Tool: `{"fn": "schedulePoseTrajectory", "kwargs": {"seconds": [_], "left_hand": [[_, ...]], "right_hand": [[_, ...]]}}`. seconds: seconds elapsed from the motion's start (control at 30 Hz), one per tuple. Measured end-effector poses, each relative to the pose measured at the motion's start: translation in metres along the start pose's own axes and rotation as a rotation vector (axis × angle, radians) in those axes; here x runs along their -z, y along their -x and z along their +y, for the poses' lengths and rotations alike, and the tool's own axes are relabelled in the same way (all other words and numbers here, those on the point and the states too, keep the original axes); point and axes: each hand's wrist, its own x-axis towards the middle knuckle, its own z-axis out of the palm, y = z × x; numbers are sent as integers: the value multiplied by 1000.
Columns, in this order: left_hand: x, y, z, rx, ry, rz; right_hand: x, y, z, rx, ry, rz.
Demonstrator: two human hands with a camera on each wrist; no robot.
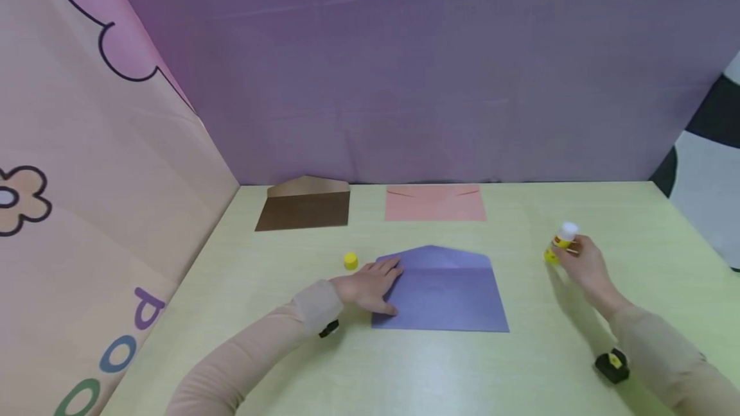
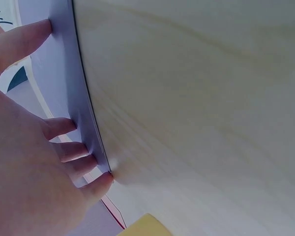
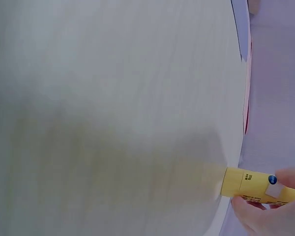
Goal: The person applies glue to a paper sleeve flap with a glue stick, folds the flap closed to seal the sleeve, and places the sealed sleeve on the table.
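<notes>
A purple envelope (image 1: 445, 297) lies on the table with its pointed flap unfolded toward the back. My left hand (image 1: 369, 284) rests on its left side, fingers spread. In the left wrist view, the fingertips touch the envelope (image 2: 74, 93) along its edge. Off to the right, my right hand (image 1: 588, 269) holds a yellow glue stick (image 1: 558, 242) between thumb and fingers, its white end up. The right wrist view shows the glue stick's yellow lower end (image 3: 233, 182) at the tabletop; whether it touches cannot be told. A small yellow cap (image 1: 351, 261) sits left of the envelope.
At the back left lies a brown envelope (image 1: 306, 212) with its flap up. Right of it is a pink envelope (image 1: 436, 205). A purple backdrop (image 1: 405, 82) rises behind the table, and a patterned panel (image 1: 115, 178) borders its left side.
</notes>
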Motion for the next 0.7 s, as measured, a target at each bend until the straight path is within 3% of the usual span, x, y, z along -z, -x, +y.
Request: {"fn": "schedulePoseTrajectory", "kwargs": {"seconds": [0.33, 0.7], "left_hand": [[0, -1, 0, 6, -10, -9], [0, -1, 0, 10, 6, -7]], "right_hand": [[-2, 4, -6, 39, 15, 23], [-10, 15, -31, 259, 3, 130]]}}
